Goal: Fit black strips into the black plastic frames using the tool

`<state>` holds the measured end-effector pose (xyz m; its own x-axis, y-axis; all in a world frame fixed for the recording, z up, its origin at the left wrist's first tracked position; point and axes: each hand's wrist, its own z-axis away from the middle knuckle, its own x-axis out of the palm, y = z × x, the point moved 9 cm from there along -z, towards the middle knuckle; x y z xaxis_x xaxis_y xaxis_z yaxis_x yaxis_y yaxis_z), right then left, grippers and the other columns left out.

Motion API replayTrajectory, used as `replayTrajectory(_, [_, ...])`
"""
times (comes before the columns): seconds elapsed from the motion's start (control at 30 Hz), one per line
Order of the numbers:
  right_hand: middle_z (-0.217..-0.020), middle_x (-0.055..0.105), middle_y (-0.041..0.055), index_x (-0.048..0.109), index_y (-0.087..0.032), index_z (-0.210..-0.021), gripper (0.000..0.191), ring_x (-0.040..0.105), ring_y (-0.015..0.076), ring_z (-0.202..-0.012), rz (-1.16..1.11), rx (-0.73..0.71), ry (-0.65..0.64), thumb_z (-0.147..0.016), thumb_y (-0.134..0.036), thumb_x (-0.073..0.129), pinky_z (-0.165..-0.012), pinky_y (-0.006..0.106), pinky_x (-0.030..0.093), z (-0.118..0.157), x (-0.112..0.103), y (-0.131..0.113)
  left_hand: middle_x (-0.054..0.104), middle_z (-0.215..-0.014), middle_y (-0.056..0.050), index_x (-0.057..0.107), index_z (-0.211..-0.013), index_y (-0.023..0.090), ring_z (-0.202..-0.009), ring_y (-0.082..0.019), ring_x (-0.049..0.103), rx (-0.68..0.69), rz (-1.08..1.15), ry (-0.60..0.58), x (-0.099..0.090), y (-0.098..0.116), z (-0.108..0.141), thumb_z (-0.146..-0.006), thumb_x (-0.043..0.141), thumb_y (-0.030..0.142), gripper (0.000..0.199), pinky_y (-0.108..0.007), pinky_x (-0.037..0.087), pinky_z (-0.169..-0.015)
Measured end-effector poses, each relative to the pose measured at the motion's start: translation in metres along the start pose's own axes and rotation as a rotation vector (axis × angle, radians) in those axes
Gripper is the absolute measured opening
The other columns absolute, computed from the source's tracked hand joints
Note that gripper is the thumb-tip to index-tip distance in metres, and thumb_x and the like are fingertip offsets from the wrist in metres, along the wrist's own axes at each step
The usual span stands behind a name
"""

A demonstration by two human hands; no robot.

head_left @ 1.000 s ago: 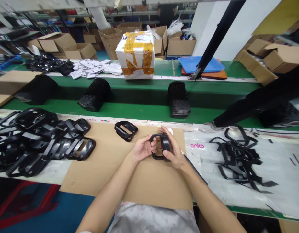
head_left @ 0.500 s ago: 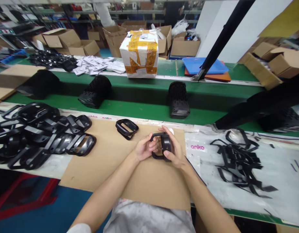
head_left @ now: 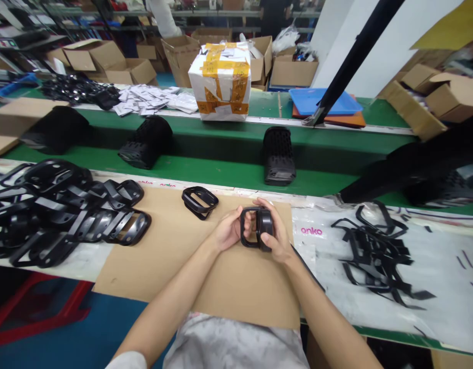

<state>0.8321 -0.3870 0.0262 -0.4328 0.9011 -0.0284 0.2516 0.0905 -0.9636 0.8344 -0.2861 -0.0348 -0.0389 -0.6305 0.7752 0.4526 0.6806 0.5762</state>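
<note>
I see both hands, left hand (head_left: 227, 233) and right hand (head_left: 276, 237), gripping a black frame (head_left: 256, 228) over the cardboard sheet (head_left: 170, 256), a spare frame (head_left: 200, 200) beside, frame pile (head_left: 63, 210) leftward.

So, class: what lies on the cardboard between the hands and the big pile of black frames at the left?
In the head view, one separate black frame lies there on the cardboard sheet; otherwise bare.

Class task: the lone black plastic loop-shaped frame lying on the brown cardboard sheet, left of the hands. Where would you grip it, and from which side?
Pinch the black plastic loop-shaped frame by its near rim, from above: it lies nearly flat with an open centre, so fingers probably fit through.
</note>
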Motion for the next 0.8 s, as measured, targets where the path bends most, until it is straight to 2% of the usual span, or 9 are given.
replayTrajectory(0.1, [-0.149, 0.052, 0.0166, 0.04, -0.023, -0.151, 0.086, 0.058, 0.0365, -0.131, 0.115, -0.056, 0.138, -0.087, -0.077, 0.059, -0.109, 0.054, 0.05, 0.001, -0.015, -0.002, 0.064, -0.071, -0.003, 0.066, -0.089, 0.014, -0.061, -0.016, 0.06, 0.077, -0.245, 0.008, 0.006, 0.009, 0.0, -0.081, 0.075, 0.062, 0.05, -0.028, 0.049, -0.062])
replayTrajectory(0.2, [-0.147, 0.051, 0.0173, 0.041, -0.021, -0.151, 0.084, 0.055, 0.0386, -0.132, 0.313, -0.167, 0.298, -0.089, -0.076, 0.055, -0.111, 0.059, 0.047, 0.005, -0.033, -0.014, 0.066, -0.081, -0.003, 0.065, -0.098, 0.016, -0.072, -0.015, 0.06, 0.275, -0.693, 0.058, 0.011, 0.025, 0.008, -0.083, 0.075, 0.059, 0.047, -0.028, 0.047, -0.071])
replayTrajectory(0.3, [-0.148, 0.048, 0.0179, 0.04, -0.021, -0.153, 0.084, 0.049, 0.0418, -0.137, 0.498, -0.281, 0.362, -0.087, -0.069, 0.06, -0.113, 0.065, 0.043, 0.008, -0.038, -0.025, 0.051, -0.065, 0.003, 0.057, -0.075, 0.018, -0.062, -0.011, 0.046, 0.394, -1.187, 0.136, 0.015, 0.031, 0.016, -0.088, 0.071, 0.05, 0.037, -0.025, 0.035, -0.062])
replayTrajectory(0.4, [-0.148, 0.048, 0.0178, 0.039, -0.022, -0.155, 0.087, 0.046, 0.0435, -0.139, 0.588, -0.371, 0.349, -0.083, -0.063, 0.067, -0.116, 0.068, 0.038, 0.011, -0.033, -0.031, 0.039, -0.057, 0.005, 0.04, -0.061, 0.019, -0.056, -0.01, 0.037, 0.409, -1.392, 0.152, 0.015, 0.028, 0.016, -0.092, 0.063, 0.045, 0.046, -0.026, 0.027, -0.058])
replayTrajectory(0.53, [-0.15, 0.045, 0.0175, 0.036, -0.024, -0.157, 0.086, 0.046, 0.0437, -0.139, 0.55, -0.328, 0.346, -0.086, -0.066, 0.06, -0.11, 0.067, 0.044, 0.011, -0.033, -0.026, 0.041, -0.06, 0.005, 0.041, -0.064, 0.019, -0.057, -0.01, 0.037, 0.363, -1.354, 0.104, 0.012, 0.026, 0.013, -0.091, 0.065, 0.048, 0.046, -0.026, 0.026, -0.058])
replayTrajectory(0.67, [-0.151, 0.044, 0.0174, 0.035, -0.024, -0.156, 0.086, 0.054, 0.0416, -0.132, 0.349, -0.191, 0.36, -0.088, -0.075, 0.053, -0.097, 0.058, 0.056, 0.01, -0.039, -0.011, 0.051, -0.068, 0.004, 0.057, -0.08, 0.017, -0.062, -0.01, 0.044, 0.208, -1.043, 0.011, 0.008, 0.017, 0.011, -0.085, 0.072, 0.058, 0.044, -0.024, 0.033, -0.059])
replayTrajectory(0.8, [-0.152, 0.043, 0.0175, 0.033, -0.024, -0.156, 0.086, 0.061, 0.038, -0.121, 0.237, -0.133, 0.367, -0.089, -0.076, 0.052, -0.088, 0.053, 0.059, 0.009, -0.039, -0.004, 0.063, -0.08, -0.002, 0.064, -0.093, 0.014, -0.069, -0.012, 0.056, 0.083, -0.747, -0.05, 0.008, 0.004, 0.009, -0.08, 0.079, 0.057, 0.048, -0.027, 0.045, -0.069])
